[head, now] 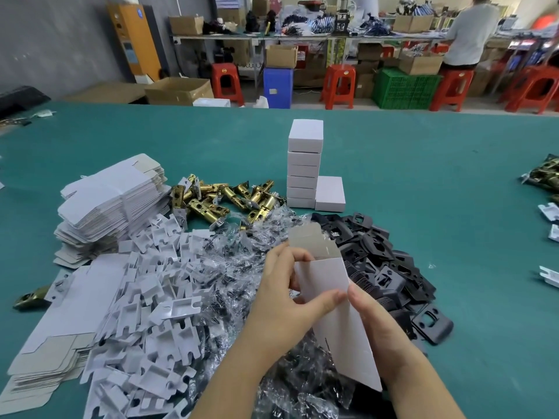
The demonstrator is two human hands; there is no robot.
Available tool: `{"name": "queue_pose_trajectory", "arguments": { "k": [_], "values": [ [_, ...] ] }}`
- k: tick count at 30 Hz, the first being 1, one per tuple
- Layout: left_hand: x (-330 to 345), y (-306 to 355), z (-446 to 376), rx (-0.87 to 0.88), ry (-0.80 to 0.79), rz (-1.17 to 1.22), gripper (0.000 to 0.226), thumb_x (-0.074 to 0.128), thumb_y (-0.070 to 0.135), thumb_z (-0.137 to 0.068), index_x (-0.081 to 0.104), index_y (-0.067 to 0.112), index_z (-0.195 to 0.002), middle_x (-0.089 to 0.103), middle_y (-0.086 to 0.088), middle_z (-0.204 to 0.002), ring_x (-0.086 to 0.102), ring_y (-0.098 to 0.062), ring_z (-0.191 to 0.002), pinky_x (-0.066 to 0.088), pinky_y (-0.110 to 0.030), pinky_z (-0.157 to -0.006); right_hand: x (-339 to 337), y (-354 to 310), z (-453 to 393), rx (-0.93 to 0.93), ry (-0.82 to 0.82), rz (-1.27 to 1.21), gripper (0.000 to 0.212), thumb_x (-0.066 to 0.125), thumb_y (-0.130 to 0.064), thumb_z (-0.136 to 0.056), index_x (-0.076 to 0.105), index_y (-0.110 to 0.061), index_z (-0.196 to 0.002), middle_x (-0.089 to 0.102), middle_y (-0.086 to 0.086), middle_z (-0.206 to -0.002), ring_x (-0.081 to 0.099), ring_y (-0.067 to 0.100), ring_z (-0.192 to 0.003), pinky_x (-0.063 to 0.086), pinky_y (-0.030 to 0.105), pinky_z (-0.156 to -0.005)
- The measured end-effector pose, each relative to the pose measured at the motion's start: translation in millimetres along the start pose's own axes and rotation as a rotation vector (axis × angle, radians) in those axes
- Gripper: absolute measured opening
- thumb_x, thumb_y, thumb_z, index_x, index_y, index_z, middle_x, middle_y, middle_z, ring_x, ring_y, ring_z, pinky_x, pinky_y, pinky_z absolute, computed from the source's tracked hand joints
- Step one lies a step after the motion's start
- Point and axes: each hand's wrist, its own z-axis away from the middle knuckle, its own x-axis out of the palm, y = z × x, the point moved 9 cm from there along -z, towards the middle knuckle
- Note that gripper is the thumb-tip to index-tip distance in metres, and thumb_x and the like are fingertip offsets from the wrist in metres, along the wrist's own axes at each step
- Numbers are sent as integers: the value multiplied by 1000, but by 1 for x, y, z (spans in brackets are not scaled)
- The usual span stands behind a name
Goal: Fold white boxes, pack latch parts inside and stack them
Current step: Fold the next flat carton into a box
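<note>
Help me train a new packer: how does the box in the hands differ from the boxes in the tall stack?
The held box is open at its top, flaps up; the stacked boxes are closed. The held box is gripped upright above the piles by the left hand and right hand; the stacked boxes lie flat on the table. Both are white card.

The right hand lies behind the white box, fingers hidden; at three o'clock, brass parts are cut off; at one o'clock, a seated person is blurred.
</note>
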Motion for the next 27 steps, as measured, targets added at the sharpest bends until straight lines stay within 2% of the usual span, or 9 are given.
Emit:
{"name": "queue_pose_trajectory", "arguments": {
  "k": [2, 4, 8, 11, 14, 18, 21, 24, 27],
  "values": [
    [-1, 1, 0, -4, 26, -17, 58, 78, 76, -64, 50, 48, -107, 56, 4, -117, 63, -18, -95, 56, -24, -68, -2, 2, 0, 13, -8, -24, 74, 84, -73, -60, 73, -35, -122, 75, 8, -117, 72, 23, -97, 59, 35, -80],
    [0, 1, 1, -25, 25, 47, 70, 85, 65, -65, 46, 53, -123, 62, 8, -121, 67, -16, -102, 59, -28, -72, -2, 2, -1, 11, -23, -73, 73, 89, -70, -56, 76, -32, -117, 77, 7, -109, 74, 21, -89, 61, 33, -75],
    [0, -1, 1, -53, 12, 246, 101, 89, 42, -68, 27, 63, -145, 60, 23, -136, 65, -5, -117, 60, -25, -86, -7, 3, -7, -3, 16, -124, 79, 90, -62, -64, 70, -20, -128, 72, 19, -119, 72, 30, -96, 60, 42, -78],
    [-3, -8, -1, -101, 33, 341, 90, 83, 41, -75, 28, 65, -143, 68, 18, -129, 67, -5, -115, 59, -22, -84, -11, 0, -11, -49, 37, -122, 72, 85, -57, -74, 67, -16, -131, 71, 20, -122, 73, 32, -99, 60, 43, -79],
    [-3, -16, -3, -166, -25, 395, 64, 74, 34, -87, 45, 45, -143, 74, 10, -122, 71, -11, -111, 59, -24, -81, -19, 1, -13, -81, 113, -131, 64, 84, -49, -77, 68, -16, -130, 69, 24, -125, 72, 35, -101, 60, 45, -79],
    [-5, -23, -2, -190, -20, 393, 31, 65, 27, -93, 70, 45, -117, 77, 3, -112, 75, -17, -100, 61, -27, -74, -24, 4, -15, -90, 185, -84, 41, 74, -36, -82, 73, -22, -120, 72, 21, -122, 74, 32, -101, 62, 40, -76],
    [-7, -29, -2, -196, -16, 389, 33, 61, 20, -100, 68, 43, -122, 77, 1, -111, 75, -20, -99, 61, -29, -73, -23, 4, -15, -101, 205, -38, 40, 77, -39, -78, 74, -27, -116, 74, 16, -120, 75, 30, -101, 62, 37, -76],
    [-11, -34, -3, -228, -22, 391, 47, 59, 14, -102, 52, 42, -140, 77, 2, -113, 75, -20, -101, 62, -32, -75, -22, 1, -16, -134, 203, 34, 38, 81, -40, -82, 74, -30, -117, 74, 13, -122, 74, 30, -105, 61, 36, -79],
    [-19, -33, -6, -216, 16, 384, 57, 69, 23, -94, 47, 39, -145, 77, 2, -115, 74, -19, -103, 63, -36, -79, -25, -4, -17, -194, 223, 98, 54, 81, -35, -82, 64, -28, -133, 73, 10, -124, 72, 29, -110, 61, 34, -82]
  ]
}}
